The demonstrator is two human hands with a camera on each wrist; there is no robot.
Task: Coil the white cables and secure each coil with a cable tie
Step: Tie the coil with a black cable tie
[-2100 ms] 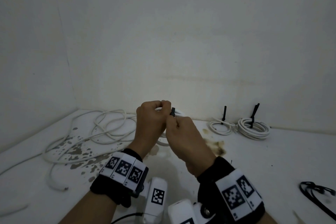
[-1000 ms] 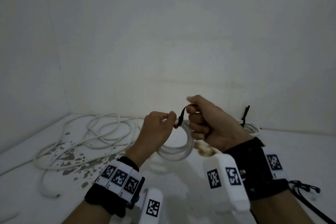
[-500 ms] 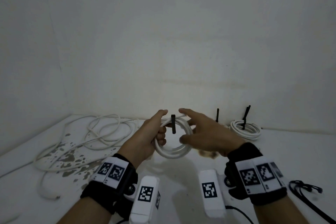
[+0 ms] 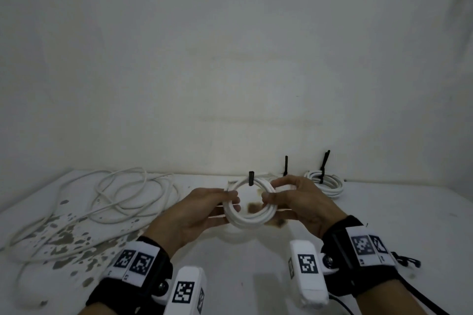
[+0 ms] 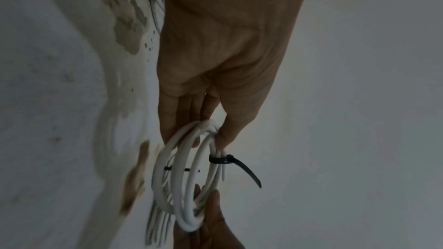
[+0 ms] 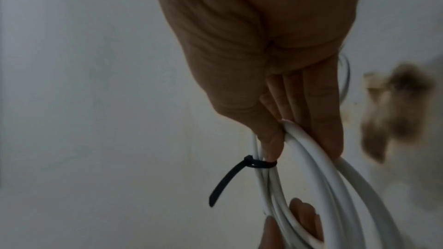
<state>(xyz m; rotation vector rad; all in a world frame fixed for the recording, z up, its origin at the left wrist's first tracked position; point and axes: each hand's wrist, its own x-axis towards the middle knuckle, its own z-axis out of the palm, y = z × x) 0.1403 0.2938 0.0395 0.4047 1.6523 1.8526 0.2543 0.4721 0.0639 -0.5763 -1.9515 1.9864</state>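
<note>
A small coil of white cable (image 4: pixel 252 217) hangs in the air between my two hands, bound at its top by a black cable tie (image 4: pixel 251 178) whose tail sticks up. My left hand (image 4: pixel 231 202) pinches the coil's left side between thumb and fingers. On the opposite side my right hand (image 4: pixel 269 193) pinches it the same way. The left wrist view shows the coil (image 5: pixel 184 177) and the tie (image 5: pixel 226 160) just below my thumb. In the right wrist view the tie (image 6: pixel 251 164) sits under my thumb tip, around the coil (image 6: pixel 318 162).
Loose white cables (image 4: pixel 122 194) sprawl over the stained table (image 4: pixel 256 263) at the left. A tied coil (image 4: pixel 326 184) lies at the back right by the wall, and another tie (image 4: pixel 286 165) stands up behind my right hand. Black cable ties (image 4: pixel 407 261) lie at the right edge.
My right hand let go of the tie's tail and took hold of the coil's right side. The coil now faces me between both hands.
</note>
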